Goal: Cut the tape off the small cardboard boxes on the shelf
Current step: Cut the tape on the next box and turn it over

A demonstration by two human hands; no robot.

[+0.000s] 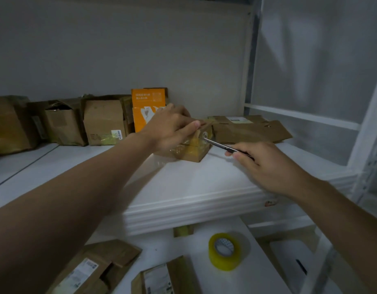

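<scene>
the right hand (266, 164) is clenched round the dark handle of a pair of scissors (217, 143), whose blade tip touches the right face of a small box (196, 150) beside a round sticker. the left hand (172, 126) grasps the top of that taped box, with the thumb lying along its edge. the box sits mid-shelf (183, 187). flattened cardboard (253, 130) lies just right of it, and an orange packet (145, 109) and bigger boxes (105, 119) stand far left. a tape roll (224, 251) lies on the level below.

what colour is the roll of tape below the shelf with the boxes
Translucent yellow; the tape roll shows best in the head view, standing on edge.
</scene>
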